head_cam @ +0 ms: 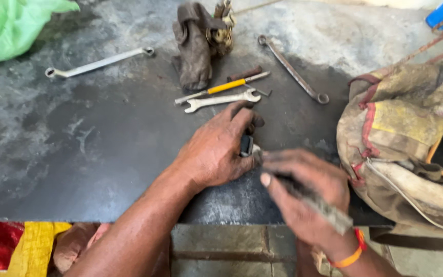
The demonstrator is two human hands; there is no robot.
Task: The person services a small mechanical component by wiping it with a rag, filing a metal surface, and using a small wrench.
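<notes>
My left hand (219,149) rests on the dark metal plate (78,154) and pinches a small dark block (246,145) between thumb and fingers. My right hand (303,195), blurred, grips a long grey tool (319,202) whose tip points at the small block. An orange band sits on the right wrist. Just beyond my left hand lie an open-ended spanner (221,100) and a yellow-handled screwdriver (224,87).
A ring spanner (98,63) lies at the far left, another long ring spanner (293,69) at the far right. A dirty rag (193,48) and a small metal part sit at the back. A worn cloth tool bag (406,143) stands at right; green plastic (6,25) at top left.
</notes>
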